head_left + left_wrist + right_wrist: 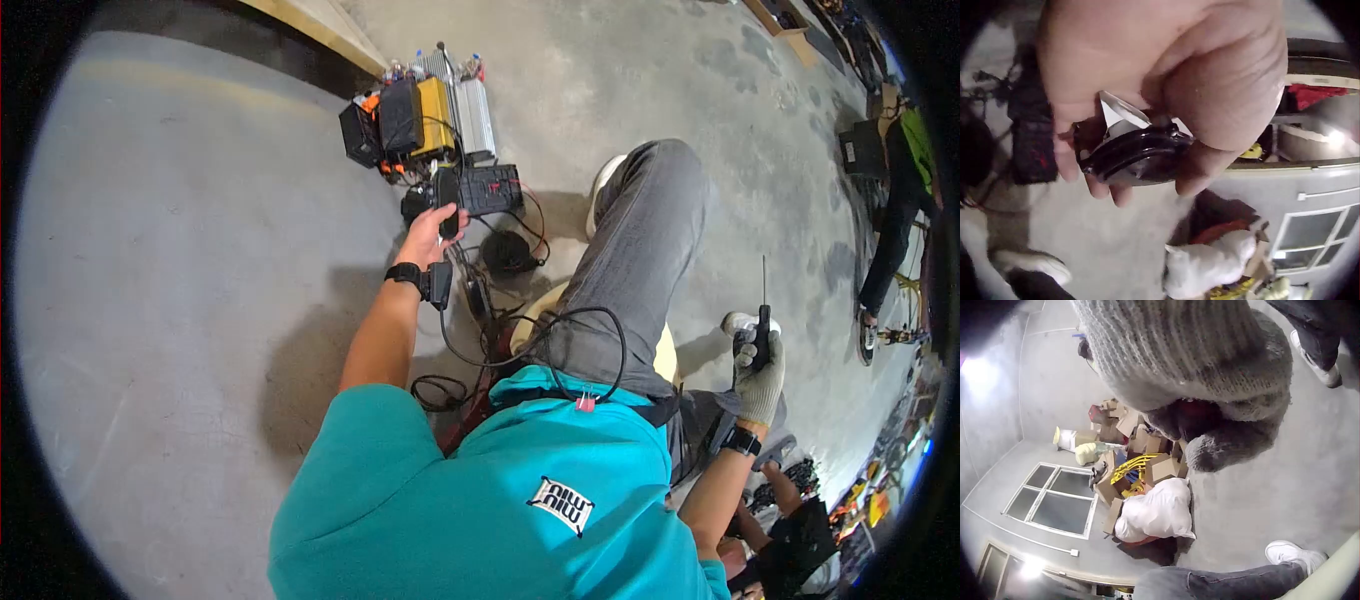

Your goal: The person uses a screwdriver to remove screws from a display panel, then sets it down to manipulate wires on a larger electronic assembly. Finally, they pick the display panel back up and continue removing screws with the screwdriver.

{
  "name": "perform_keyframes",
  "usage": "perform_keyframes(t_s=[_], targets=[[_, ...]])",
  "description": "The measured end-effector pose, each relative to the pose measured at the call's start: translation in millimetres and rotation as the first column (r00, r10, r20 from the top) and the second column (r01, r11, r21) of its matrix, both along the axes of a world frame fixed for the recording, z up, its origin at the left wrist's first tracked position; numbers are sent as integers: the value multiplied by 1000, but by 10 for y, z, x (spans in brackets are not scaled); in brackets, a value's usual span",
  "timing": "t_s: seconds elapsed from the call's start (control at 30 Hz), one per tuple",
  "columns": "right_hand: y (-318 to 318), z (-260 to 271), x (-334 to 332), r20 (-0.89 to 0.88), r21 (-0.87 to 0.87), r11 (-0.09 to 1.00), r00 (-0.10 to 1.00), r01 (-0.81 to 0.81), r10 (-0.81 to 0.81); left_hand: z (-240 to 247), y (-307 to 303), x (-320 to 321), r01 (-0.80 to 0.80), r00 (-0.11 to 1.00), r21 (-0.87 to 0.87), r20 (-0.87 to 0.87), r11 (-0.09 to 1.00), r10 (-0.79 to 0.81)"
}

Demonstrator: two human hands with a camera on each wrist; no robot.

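My bare left hand (430,232) is held out over the floor, gripping a glossy black part (1138,153) with a curved edge. White and silvery pieces show beside that part in the left wrist view, between palm and fingers; its exact kind I cannot tell. On the other side of my leg, my right hand (757,385), in a grey knitted glove, grips a screwdriver (763,335) by its black handle. The thin shaft points away from me. In the right wrist view the glove (1191,362) hides most of the handle.
Past my left hand stand a yellow box (433,115) and a black case (490,190). A dark cable coil (508,252) lies nearby, and a black cable (620,335) loops across my lap. Another person (890,240) stands far right. A white sack (1160,509) lies by cardboard boxes.
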State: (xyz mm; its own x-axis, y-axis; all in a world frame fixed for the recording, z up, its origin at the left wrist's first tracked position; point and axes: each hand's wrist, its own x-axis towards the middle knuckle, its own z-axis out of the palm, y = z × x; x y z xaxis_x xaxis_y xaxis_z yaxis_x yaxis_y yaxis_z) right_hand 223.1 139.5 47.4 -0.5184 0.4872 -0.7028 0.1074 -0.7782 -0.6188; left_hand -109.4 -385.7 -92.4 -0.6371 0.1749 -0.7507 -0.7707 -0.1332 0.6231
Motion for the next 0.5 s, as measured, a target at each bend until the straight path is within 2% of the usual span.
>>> perform_keyframes(t_s=[0.03,0.1,0.13,0.2,0.43,0.5], targets=[[23,-22,-42,-38,-4,998,997,-61,61,-164,-133,150,42,999,-20,20,999,-41],[-16,42,-120,1,22,999,999,-44,44,-313,-269,413,81,983,-198,180,977,-45],[1,15,-124,3,3,999,999,-47,47,-342,-307,522,77,980,-193,193,978,-40],[-30,59,-187,18,3,998,998,-55,55,-385,-370,687,205,939,-296,328,933,-102],[-69,64,-350,153,8,998,987,-60,58,-758,-626,1153,226,888,-327,456,918,-56],[-58,26,-397,137,6,993,984,-117,115,-872,-652,1347,304,879,-293,454,907,-148]])
